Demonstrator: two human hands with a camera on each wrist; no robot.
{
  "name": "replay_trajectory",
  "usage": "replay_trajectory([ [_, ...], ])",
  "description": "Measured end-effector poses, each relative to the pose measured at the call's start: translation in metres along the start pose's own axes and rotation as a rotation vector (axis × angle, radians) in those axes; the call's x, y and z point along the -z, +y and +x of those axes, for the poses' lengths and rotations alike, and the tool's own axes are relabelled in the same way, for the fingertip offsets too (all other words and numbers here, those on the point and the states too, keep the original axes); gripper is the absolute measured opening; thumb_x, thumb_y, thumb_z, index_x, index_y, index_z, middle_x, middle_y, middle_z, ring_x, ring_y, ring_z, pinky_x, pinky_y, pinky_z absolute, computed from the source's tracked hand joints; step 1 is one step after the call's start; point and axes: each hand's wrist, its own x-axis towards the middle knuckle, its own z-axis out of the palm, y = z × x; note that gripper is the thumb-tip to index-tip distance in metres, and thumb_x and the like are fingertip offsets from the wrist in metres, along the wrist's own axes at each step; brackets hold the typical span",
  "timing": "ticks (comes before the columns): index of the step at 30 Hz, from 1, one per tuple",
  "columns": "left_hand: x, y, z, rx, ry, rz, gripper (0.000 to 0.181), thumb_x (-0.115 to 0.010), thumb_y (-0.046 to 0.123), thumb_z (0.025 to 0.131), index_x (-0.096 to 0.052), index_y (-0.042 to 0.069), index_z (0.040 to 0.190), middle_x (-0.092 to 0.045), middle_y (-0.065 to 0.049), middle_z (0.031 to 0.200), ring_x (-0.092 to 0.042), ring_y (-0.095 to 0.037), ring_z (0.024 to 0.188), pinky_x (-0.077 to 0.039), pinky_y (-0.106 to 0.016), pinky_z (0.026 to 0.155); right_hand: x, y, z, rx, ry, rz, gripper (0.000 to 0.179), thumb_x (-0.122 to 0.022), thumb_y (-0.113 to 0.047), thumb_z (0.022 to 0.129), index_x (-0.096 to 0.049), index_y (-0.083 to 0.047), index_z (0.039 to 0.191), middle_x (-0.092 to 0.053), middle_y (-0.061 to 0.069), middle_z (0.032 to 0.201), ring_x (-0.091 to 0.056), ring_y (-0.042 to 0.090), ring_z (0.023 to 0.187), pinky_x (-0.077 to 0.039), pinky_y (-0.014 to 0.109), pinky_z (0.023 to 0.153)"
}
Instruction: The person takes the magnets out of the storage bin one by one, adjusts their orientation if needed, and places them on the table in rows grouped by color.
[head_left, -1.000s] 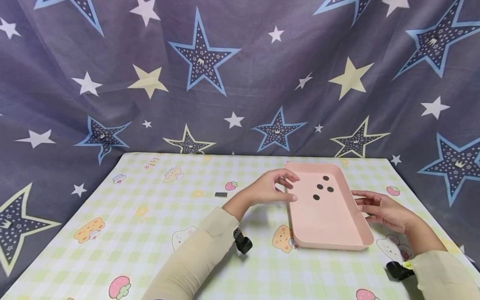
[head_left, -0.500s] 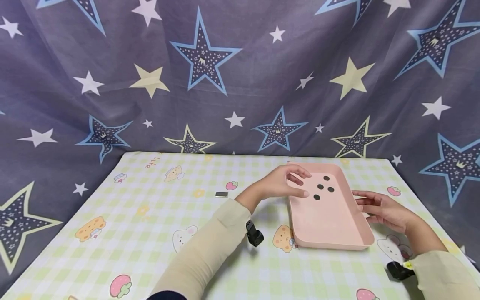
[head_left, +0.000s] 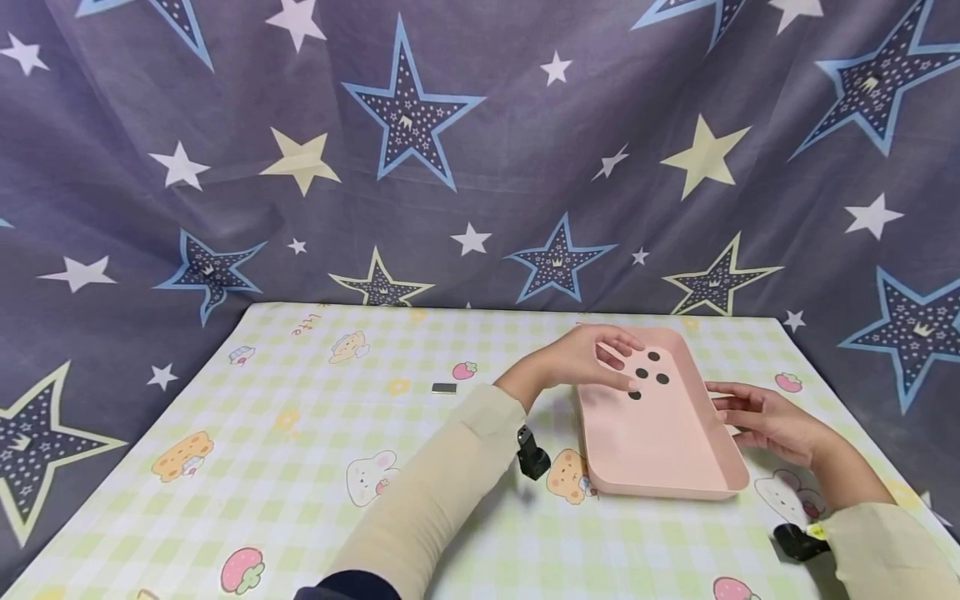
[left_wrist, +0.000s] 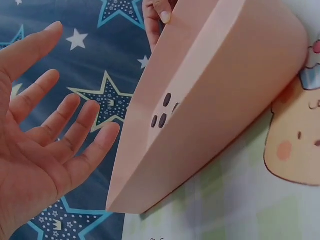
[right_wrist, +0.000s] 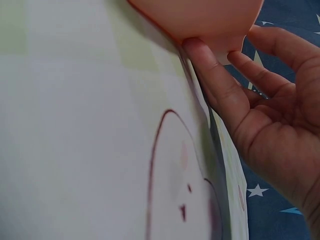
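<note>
The pink tray (head_left: pixel 667 442) sits right of centre on your cloth-covered worktop (head_left: pixel 300 508), four black discs (head_left: pixel 662 379) inside. Above it your left hand (head_left: pixel 583 357) hovers, fingers loosely spread, holding nothing; your right hand (head_left: pixel 772 421) rests relaxed, parted fingers against its right wall.

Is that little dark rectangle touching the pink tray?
Apart. The head view shows a wide stretch of checked tablecloth between the little dark rectangle and the pink tray.
</note>
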Motion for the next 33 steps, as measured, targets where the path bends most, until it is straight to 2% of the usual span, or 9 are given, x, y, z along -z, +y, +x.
replay_trajectory([
  [4,-0.004,0.000,0.007,0.011,0.000,-0.002,0.050,-0.082,0.009,0.077,-0.065,0.008,0.124,-0.064,0.004,0.108,-0.066,-0.014,0.097,-0.052,-0.020,0.083,0.001,0.001,-0.001,0.002,0.000,0.010,0.041,-0.050,-0.001,0.100,-0.057,-0.034,0.125,-0.063,-0.007,0.119,-0.066,0.016,0.102,-0.057,0.036,0.081],
  [9,-0.012,-0.002,0.016,-0.004,0.008,0.008,0.046,-0.082,0.009,0.078,-0.066,0.004,0.120,-0.066,0.001,0.106,-0.066,-0.024,0.103,-0.051,-0.018,0.082,0.001,0.002,-0.002,0.003,0.000,0.022,0.041,-0.049,-0.001,0.101,-0.057,-0.033,0.126,-0.063,-0.006,0.119,-0.065,0.016,0.102,-0.057,0.036,0.081],
  [17,-0.020,-0.004,0.025,0.004,0.080,0.021,0.036,-0.083,0.005,0.075,-0.072,0.004,0.109,-0.071,0.003,0.098,-0.066,-0.029,0.104,-0.052,-0.016,0.078,0.002,0.002,-0.002,-0.004,-0.005,0.029,0.041,-0.049,-0.001,0.101,-0.057,-0.034,0.124,-0.063,-0.007,0.118,-0.066,0.016,0.102,-0.057,0.035,0.082],
  [24,-0.026,-0.013,0.032,0.016,0.182,0.007,0.031,-0.082,0.002,0.075,-0.073,-0.001,0.105,-0.073,-0.004,0.096,-0.069,-0.022,0.094,-0.052,-0.015,0.075,0.003,0.001,-0.001,0.012,-0.003,0.029,0.041,-0.049,-0.001,0.101,-0.058,-0.034,0.123,-0.064,-0.006,0.118,-0.065,0.014,0.102,-0.057,0.035,0.081],
  [30,-0.032,-0.024,0.037,0.039,0.215,0.001,0.030,-0.081,0.000,0.076,-0.072,-0.003,0.104,-0.073,-0.011,0.099,-0.069,-0.020,0.091,-0.051,-0.014,0.072,0.003,0.003,-0.001,0.006,0.009,0.027,0.041,-0.050,-0.001,0.100,-0.058,-0.035,0.122,-0.064,-0.006,0.117,-0.065,0.014,0.102,-0.057,0.034,0.080],
  [33,-0.034,-0.028,0.039,0.067,0.230,-0.001,0.029,-0.081,0.000,0.075,-0.074,-0.001,0.103,-0.073,-0.013,0.100,-0.067,-0.014,0.086,-0.052,-0.015,0.069,0.002,0.003,0.000,0.012,0.004,0.030,0.041,-0.050,0.000,0.100,-0.058,-0.033,0.122,-0.064,-0.006,0.118,-0.065,0.013,0.103,-0.057,0.034,0.081],
])
